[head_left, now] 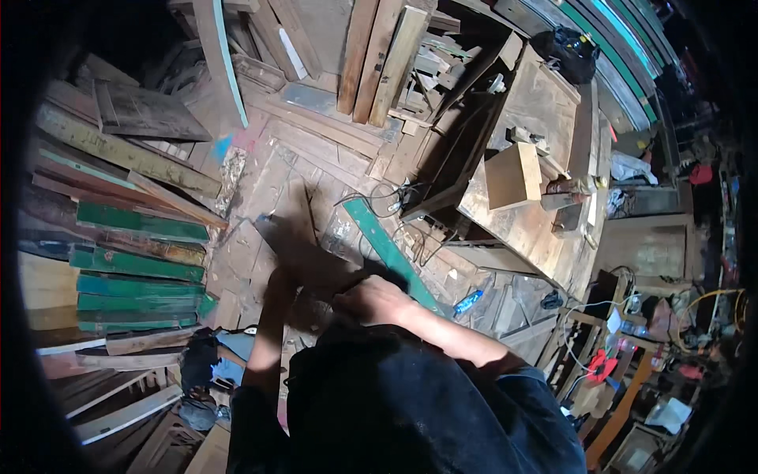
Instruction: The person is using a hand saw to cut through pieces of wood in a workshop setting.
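Observation:
My right hand [367, 299] is closed on the near edge of a dark, motion-blurred wooden board [308, 246], just beyond my body at the middle of the view. My left hand [283, 281] is at the board's left side, shadowed and blurred, and its fingers cannot be made out. A long green plank [379, 241] lies on the wood-strewn floor to the right of the board, with dark cables [395, 201] near its far end and a blue bottle [467, 302] near its lower end.
A wooden workbench [545, 95] at the right carries a plywood block [509, 175]. Stacked planks, some green [138, 261], fill the left. Upright boards [363, 59] stand ahead. A cluttered area with a red object [602, 365] and cables is at the lower right.

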